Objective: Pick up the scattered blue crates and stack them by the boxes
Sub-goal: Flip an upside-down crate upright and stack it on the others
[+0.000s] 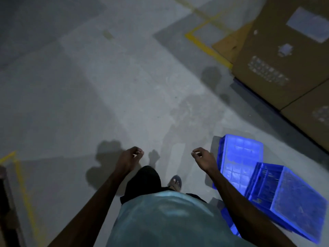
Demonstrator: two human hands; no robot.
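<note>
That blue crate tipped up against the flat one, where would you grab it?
Probably by its two long edges, one of the hands on each, reaching down to the right from where the person stands. The tilted crate leans on the flat crate, so one end sits raised off the floor, leaving room for fingers underneath. The left hand and right hand hold nothing.

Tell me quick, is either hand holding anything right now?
Left hand: open, fingers loosely curled, holding nothing.
Right hand: open, fingers loosely curled, holding nothing.
</note>
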